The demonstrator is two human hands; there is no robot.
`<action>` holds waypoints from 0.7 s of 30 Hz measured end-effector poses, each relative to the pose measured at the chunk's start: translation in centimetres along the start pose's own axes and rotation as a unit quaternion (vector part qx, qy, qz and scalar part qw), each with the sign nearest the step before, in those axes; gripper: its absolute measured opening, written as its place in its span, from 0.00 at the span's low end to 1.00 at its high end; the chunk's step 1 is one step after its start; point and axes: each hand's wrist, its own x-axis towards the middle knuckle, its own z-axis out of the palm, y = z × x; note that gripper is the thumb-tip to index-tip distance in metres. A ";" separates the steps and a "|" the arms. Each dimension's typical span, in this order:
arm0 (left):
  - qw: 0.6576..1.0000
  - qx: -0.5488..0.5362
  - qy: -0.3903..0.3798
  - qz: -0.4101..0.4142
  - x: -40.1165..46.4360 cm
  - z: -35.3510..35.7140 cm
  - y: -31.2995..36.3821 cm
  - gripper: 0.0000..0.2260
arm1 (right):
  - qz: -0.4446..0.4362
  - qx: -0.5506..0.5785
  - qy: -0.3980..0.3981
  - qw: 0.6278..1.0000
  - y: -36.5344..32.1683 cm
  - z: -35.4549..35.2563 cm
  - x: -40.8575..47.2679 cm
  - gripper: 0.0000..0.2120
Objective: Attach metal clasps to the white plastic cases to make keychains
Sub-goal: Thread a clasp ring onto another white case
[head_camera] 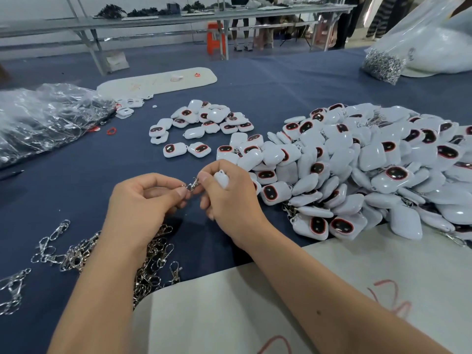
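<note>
Above the blue cloth-covered tabletop (293,80), the left hand (138,200) pinches a small silver metal swivel clasp (192,185) between thumb and forefinger, while the right hand (229,198) grips the same clasp at its other end with its fingers (204,178) curled and holds a white rounded plastic case (221,178) tucked in the palm. A loose heap of silver metal clasps (150,254) lies beneath the left wrist, a large pile of white plastic cases with red-rimmed dark windows (378,162) spreads to the right, and a smaller scatter of the same cases (201,123) sits beyond the hands. Crumpled clear plastic bags (46,116) lie at the far left and a clear bag of small metal rings (383,65) at the far right.
</note>
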 end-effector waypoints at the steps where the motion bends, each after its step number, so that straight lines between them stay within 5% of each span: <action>1: 1.000 -0.002 0.004 0.002 0.0 -0.1 0.0 0.06 | -0.003 -0.005 -0.003 1.000 0.0 0.1 0.0 0.08; 13: 0.987 -0.144 0.070 -0.020 0.0 0.3 0.7 0.07 | 0.005 -0.020 -0.027 0.999 -0.5 -0.2 -0.4 0.05; 21: 0.995 -0.092 0.001 -0.045 0.1 0.6 0.3 0.17 | 0.011 0.026 -0.011 1.000 -0.7 -0.4 -0.3 0.06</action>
